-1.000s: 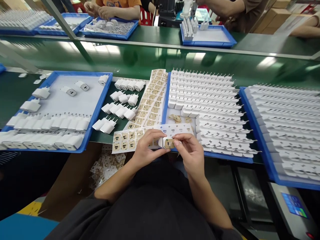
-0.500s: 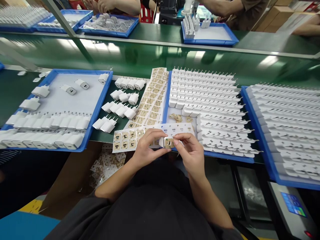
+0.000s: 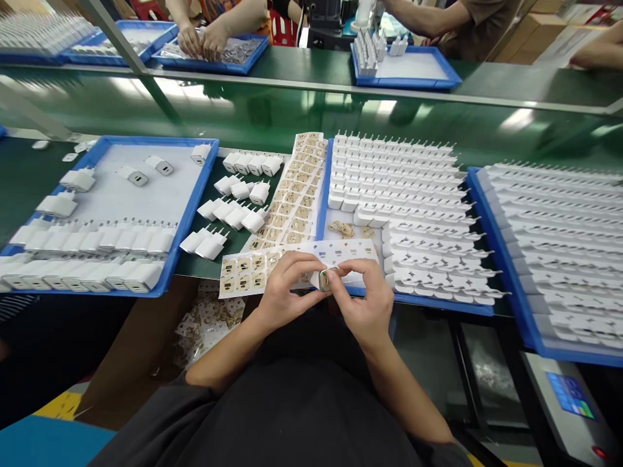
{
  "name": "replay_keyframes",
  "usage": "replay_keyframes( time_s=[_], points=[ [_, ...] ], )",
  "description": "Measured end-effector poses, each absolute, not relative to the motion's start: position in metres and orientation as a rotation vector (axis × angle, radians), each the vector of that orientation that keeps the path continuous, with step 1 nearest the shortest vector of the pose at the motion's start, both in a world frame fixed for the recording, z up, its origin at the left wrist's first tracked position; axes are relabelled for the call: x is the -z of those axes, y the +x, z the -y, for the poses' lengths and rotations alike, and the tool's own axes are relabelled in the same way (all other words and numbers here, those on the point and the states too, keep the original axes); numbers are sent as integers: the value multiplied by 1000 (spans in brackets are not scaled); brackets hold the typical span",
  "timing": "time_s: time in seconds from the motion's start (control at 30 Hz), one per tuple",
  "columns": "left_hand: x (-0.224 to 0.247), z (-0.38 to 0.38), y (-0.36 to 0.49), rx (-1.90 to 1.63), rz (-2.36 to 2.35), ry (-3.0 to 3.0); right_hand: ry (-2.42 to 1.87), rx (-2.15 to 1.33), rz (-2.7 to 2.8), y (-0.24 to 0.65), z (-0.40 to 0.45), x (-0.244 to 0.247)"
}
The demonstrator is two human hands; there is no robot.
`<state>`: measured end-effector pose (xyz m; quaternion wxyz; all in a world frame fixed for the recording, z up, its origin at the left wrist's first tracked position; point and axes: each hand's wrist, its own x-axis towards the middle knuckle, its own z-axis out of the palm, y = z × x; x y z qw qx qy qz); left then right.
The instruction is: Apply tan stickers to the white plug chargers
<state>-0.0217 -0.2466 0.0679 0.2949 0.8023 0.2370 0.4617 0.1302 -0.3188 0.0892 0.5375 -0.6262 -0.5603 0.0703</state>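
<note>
Left hand (image 3: 286,287): fingers closed around a white charger (image 3: 320,280) at centre. Right hand (image 3: 366,297): thumb and index finger nearly together against the charger's face; whether they pinch anything there cannot be told. Relative to this charger: sticker sheet (image 3: 250,272), nine o'clock; loose chargers (image 3: 233,215) in groups on the tabletop (image 3: 236,241), ten o'clock; blue tray (image 3: 452,306) of packed chargers, two o'clock.

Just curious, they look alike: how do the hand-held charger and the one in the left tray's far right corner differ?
The held charger is in the left hand, right hand at its front; the corner charger lies untouched. The held charger's front looks tan; the corner charger's, pale. Both have white bodies.
</note>
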Motion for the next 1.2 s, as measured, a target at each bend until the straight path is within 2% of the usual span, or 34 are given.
replay_keyframes(
  time_s=[0.07, 0.13, 0.27, 0.33, 0.63, 0.9, 0.97, 1.1, 1.2],
  points=[
    [-66, 247, -22, -1256, -639, 2114, -1529, -63, 1334, 133, 317, -88],
    [-64, 249, -22, -1280, -650, 2060, -1531, -139, 1265, 137, 316, -85],
    [-61, 251, -20, -1347, -660, 2045, -1272, -756, 1092, 136, 315, -78],
    [-61, 251, -19, -1393, -664, 2120, -1147, -922, 988, 131, 315, -76],
    [-61, 251, -17, -1528, -612, 2321, -966, -1060, 731, 117, 311, -74],
    [-60, 249, -19, -1449, -611, 2166, -1044, -971, 958, 129, 311, -73],
    [-61, 250, -19, -1441, -591, 2155, -1121, -823, 1105, 134, 311, -77],
    [-59, 249, -21, -1329, -651, 2009, -1197, -232, 1489, 138, 315, -86],
    [-56, 248, -24, -1201, -727, 1832, -1027, -202, 1639, 141, 317, -90]
  ],
)
